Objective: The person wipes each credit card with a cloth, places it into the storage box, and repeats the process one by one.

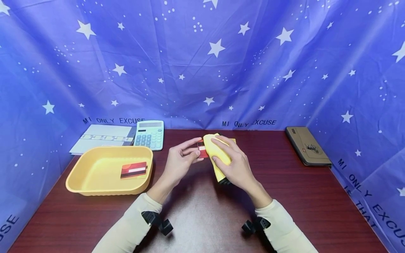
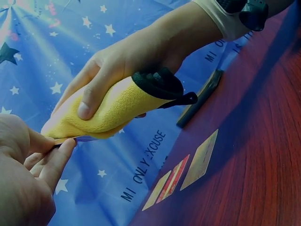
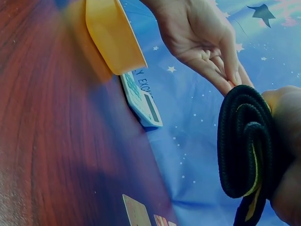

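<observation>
My left hand [image 1: 179, 160] pinches a red card [image 1: 202, 149] with a dark stripe between thumb and fingers. Gripped in my right hand [image 1: 235, 163] is a folded yellow cloth [image 1: 210, 147] with black edging, which lies against the card and covers part of it. In the right wrist view the cloth's black edge [image 3: 244, 141] shows folded in layers. Both hands are above the table. The left wrist view shows a striped red card [image 2: 173, 179] and a gold card [image 2: 200, 160] lying on the table beyond the hands; in the head view they are mostly hidden.
At left stands a yellow tub [image 1: 95, 189] with a red and gold card [image 1: 134, 170] inside. Behind it are a light blue calculator [image 1: 149, 135] and a white notebook-like item [image 1: 101, 135]. A brown wallet [image 1: 308, 146] lies at the right edge. A blue star-patterned curtain [image 1: 190, 63] surrounds the table.
</observation>
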